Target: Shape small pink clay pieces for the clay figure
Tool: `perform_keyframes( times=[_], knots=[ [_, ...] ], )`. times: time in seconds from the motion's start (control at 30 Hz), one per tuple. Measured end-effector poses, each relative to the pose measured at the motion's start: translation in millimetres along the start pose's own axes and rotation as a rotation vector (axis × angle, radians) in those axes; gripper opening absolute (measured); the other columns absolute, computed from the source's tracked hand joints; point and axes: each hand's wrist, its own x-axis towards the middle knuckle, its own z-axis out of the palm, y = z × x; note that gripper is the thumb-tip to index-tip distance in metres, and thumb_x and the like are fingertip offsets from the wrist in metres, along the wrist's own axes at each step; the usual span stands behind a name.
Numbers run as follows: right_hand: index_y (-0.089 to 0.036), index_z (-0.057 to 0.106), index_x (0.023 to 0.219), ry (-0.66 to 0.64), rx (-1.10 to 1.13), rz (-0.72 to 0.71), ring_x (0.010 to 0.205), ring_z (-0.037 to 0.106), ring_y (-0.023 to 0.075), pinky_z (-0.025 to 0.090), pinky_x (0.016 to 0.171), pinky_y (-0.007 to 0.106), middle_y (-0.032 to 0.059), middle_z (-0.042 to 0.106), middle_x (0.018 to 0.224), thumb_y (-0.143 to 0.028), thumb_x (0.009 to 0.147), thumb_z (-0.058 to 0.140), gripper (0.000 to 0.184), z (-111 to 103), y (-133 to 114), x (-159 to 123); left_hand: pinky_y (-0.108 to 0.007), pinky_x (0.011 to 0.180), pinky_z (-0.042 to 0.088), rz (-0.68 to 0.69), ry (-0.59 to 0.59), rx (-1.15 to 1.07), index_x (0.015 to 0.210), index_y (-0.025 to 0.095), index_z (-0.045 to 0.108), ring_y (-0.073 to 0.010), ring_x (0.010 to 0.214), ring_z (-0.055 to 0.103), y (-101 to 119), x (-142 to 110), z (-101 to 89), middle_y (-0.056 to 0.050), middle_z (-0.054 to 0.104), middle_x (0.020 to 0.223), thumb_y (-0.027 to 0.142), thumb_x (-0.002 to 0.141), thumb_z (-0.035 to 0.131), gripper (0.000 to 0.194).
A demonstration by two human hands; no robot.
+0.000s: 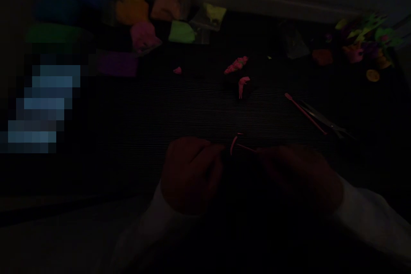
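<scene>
The scene is very dark. My left hand (189, 173) is closed in a pinch on a small curved pink clay piece (233, 144) above a dark ridged mat (144, 111). My right hand (302, 175) is closed on a thin pink stick tool (246, 148) whose tip touches that clay piece. Both wrists wear pale sleeves. Beyond the hands, small pink clay shapes (236, 65) lie on the mat, one (243, 82) closer to me.
Lumps of coloured clay, yellow (131, 4), green (180, 32) and pink (144, 35) among them, lie at the back left. A pink-handled tool (303, 112) and scissors (324, 120) rest at right. Finished colourful clay figures (366, 38) stand at the far right.
</scene>
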Motion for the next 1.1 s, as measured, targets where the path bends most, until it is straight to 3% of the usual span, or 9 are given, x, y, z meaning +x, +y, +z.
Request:
perform_keyframes(
  times=[0.13, 0.27, 1.1],
  knots=[
    [-0.021, 0.055, 0.097, -0.057, -0.031, -0.041, 0.059, 0.058, 0.0118, 0.040, 0.055, 0.025, 0.0004, 0.066, 0.076, -0.026, 0.083, 0.043, 0.019, 4.7, -4.9, 2.3, -0.038, 0.062, 0.044, 0.129, -0.031, 0.007, 0.079, 0.019, 0.067, -0.0185, 0.067, 0.053, 2.4, -4.2, -4.2, -0.003, 0.063, 0.069, 0.019, 0.070, 0.056, 0.014],
    [-0.020, 0.056, 0.096, -0.062, -0.047, -0.069, 0.061, 0.058, 0.0123, 0.040, 0.057, 0.025, 0.0019, 0.065, 0.076, -0.027, 0.083, 0.042, 0.021, 5.3, -5.1, 3.7, -0.040, 0.064, 0.043, 0.175, -0.010, 0.014, 0.080, 0.021, 0.068, -0.0186, 0.067, 0.051, 5.2, -5.6, -3.8, -0.003, 0.062, 0.068, 0.024, 0.069, 0.057, 0.016],
    [-0.021, 0.057, 0.096, -0.112, -0.098, -0.115, 0.060, 0.055, 0.0122, 0.036, 0.056, 0.025, -0.0002, 0.065, 0.072, -0.025, 0.082, 0.044, 0.019, 4.7, -7.7, 9.3, -0.040, 0.066, 0.042, 0.143, -0.043, 0.014, 0.087, 0.021, 0.067, -0.0188, 0.068, 0.050, 4.8, -4.9, -0.6, -0.003, 0.061, 0.069, 0.027, 0.070, 0.057, 0.021]
  ],
)
